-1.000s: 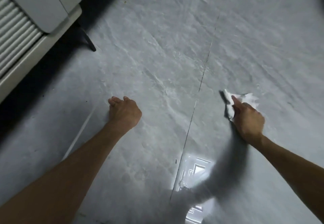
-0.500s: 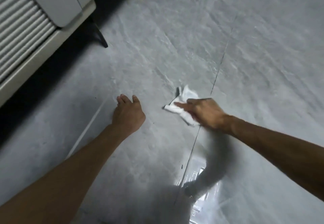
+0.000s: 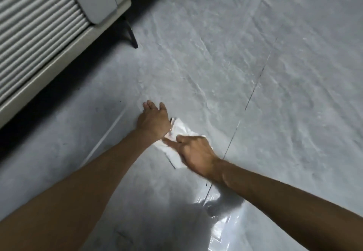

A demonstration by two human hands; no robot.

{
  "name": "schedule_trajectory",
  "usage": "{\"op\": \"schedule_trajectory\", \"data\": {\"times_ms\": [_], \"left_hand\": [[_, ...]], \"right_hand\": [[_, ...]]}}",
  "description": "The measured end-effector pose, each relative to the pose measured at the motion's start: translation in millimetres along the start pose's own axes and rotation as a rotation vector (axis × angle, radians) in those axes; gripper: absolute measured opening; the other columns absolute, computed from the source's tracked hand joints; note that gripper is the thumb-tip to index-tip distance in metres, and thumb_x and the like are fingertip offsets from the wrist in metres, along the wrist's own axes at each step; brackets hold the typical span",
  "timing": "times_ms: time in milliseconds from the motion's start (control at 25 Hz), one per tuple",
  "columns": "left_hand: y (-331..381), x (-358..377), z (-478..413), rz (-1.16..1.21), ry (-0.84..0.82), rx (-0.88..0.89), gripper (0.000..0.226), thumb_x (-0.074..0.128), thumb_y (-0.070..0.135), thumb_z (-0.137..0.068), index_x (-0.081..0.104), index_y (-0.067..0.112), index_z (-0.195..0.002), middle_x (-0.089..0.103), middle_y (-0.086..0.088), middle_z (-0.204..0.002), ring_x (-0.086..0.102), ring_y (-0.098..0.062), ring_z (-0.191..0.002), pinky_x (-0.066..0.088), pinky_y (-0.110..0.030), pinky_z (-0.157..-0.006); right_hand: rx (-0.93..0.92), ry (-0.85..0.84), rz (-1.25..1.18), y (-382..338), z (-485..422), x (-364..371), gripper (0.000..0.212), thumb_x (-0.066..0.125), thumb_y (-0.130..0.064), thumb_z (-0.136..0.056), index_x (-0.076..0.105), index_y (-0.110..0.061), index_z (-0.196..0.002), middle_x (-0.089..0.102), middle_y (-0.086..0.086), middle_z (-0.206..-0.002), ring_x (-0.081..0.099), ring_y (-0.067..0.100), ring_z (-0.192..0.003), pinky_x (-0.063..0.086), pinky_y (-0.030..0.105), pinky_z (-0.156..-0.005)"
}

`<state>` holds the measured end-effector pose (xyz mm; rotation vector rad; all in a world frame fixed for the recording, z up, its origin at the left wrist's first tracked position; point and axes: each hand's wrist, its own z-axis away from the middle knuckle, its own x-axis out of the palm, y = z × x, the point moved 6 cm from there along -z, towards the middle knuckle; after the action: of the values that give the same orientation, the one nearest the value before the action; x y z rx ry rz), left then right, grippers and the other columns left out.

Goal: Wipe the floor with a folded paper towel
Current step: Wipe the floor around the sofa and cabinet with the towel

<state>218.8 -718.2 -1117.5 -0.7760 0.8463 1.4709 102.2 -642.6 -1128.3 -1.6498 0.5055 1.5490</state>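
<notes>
on the grey floor [image 3: 225, 58], just beside the splayed, empty left hand [image 3: 154, 122]: right hand [image 3: 196, 153] pressing flat on the folded paper towel [image 3: 181, 130]. risks bunching or colliding with that hand.

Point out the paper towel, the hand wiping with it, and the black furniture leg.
paper towel [image 3: 179, 127]: head view, on its white upper part showing between the hands.
right hand [image 3: 197, 155]: head view, on the back of the hand.
black furniture leg [image 3: 131, 35]: head view, on its lower slanted stretch.
</notes>
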Motion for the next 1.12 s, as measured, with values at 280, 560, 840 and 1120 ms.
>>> {"op": "schedule_trajectory", "data": {"times_ms": [280,560,840,1120], "left_hand": [[-21,-3,57,0.146,-0.047,0.084,0.052,0.035,0.016,-0.099,0.024,0.009,-0.149,0.03,-0.014,-0.154,0.03,-0.027,-0.14,0.023,-0.033,-0.113],[-2,5,123,0.208,-0.009,0.239,0.055,0.044,0.019,-0.094,0.032,0.017,-0.147,0.036,-0.008,-0.152,0.036,-0.025,-0.138,0.029,-0.032,-0.113],[-114,29,163,0.378,0.05,-0.005,0.054,0.047,0.017,-0.092,0.036,0.013,-0.145,0.044,-0.012,-0.147,0.046,-0.028,-0.13,0.038,-0.031,-0.103],[-142,29,126,0.319,0.203,-0.157,0.053,0.049,0.017,-0.09,0.036,0.001,-0.139,0.041,-0.025,-0.136,0.037,-0.034,-0.13,0.033,-0.036,-0.106]], "right_hand": [[0.658,0.168,0.072,97,112,-45,0.055,0.054,-0.022,-0.092,0.04,-0.036,-0.143,0.062,0.004,-0.097,0.062,0.034,-0.083,0.044,0.038,-0.063],[0.124,0.017,-0.021,-66,117,20,0.049,0.05,-0.034,-0.094,0.04,-0.036,-0.142,0.063,0.002,-0.102,0.065,0.028,-0.085,0.046,0.035,-0.061],[0.882,0.269,0.041,-10,142,-4,0.054,0.049,-0.016,-0.092,0.038,-0.024,-0.144,0.063,0.009,-0.1,0.063,0.033,-0.076,0.036,0.034,-0.055],[-0.329,-0.083,0.13,-85,9,11,0.057,0.059,-0.022,-0.087,0.045,-0.03,-0.142,0.062,0.005,-0.095,0.064,0.028,-0.073,0.043,0.032,-0.053]]}}
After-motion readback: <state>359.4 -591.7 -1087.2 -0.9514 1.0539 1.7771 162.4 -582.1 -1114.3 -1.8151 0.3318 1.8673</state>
